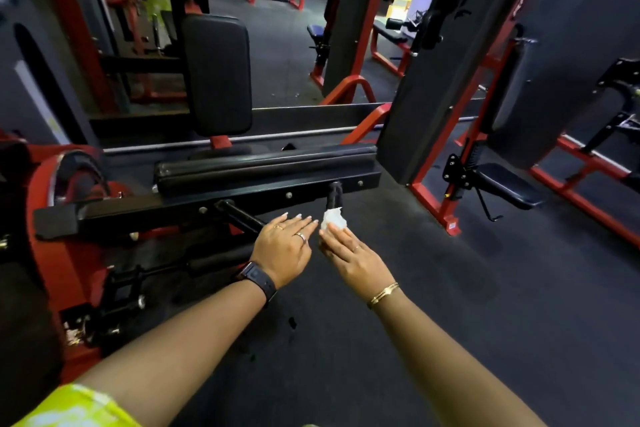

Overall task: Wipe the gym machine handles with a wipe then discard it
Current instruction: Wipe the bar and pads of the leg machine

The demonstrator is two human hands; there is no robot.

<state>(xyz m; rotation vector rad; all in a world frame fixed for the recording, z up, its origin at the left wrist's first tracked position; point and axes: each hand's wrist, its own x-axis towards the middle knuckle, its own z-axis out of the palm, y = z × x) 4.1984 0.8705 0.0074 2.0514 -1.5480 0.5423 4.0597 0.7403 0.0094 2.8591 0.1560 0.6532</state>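
Note:
Two black handles stick out toward me from the machine's black crossbar (242, 196): a left handle (239, 217) and a right handle (334, 196). My right hand (353, 255) holds a crumpled white wipe (333, 218) in its fingertips against the near end of the right handle. My left hand (284, 248) lies flat with straight fingers over the near end of the left handle, hiding that tip.
A black roller pad (263, 166) lies on the crossbar, with an upright back pad (216, 73) behind it. The red machine frame (59, 246) fills the left. Another red-and-black machine (460, 135) stands to the right. Dark rubber floor (433, 288) lies below my arms.

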